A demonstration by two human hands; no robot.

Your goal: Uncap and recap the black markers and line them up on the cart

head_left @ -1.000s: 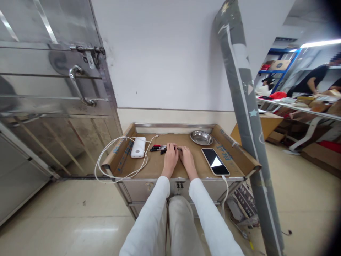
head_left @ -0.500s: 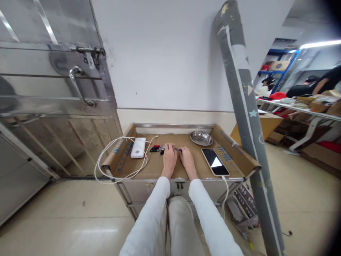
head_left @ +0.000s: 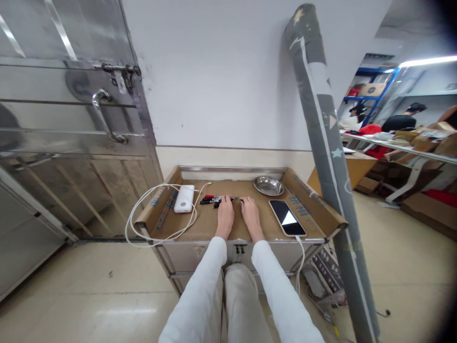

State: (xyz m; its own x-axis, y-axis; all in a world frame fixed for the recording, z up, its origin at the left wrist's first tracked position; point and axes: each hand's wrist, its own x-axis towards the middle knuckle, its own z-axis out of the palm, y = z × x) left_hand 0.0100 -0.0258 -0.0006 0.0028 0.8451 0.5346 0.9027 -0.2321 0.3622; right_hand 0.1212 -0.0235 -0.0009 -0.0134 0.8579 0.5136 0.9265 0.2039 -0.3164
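Observation:
Several marker pens (head_left: 209,200), black and red, lie together on the brown cardboard top (head_left: 214,229). My left hand (head_left: 225,215) is just right of them, its fingers closed around a pen whose narrow end pokes out toward the right. Much of that pen is hidden under the fingers. Across a small gap, my right hand (head_left: 251,215) has its fingertips pinched, with a small dark piece at them that is too small to name. Both hands rest low over the cardboard.
On the left lies a white power bank (head_left: 184,198) with a looped white cable (head_left: 129,224). At right are a round metal dish (head_left: 269,186) and a phone (head_left: 287,217) with its cable plugged in. A tall grey roll (head_left: 323,119) leans on the wall. People sit at a far table.
My hands have drawn slightly apart, opening a gap between the fingertips where a dark pen spanned before. The pens, dish, phone and power bank stay in place.

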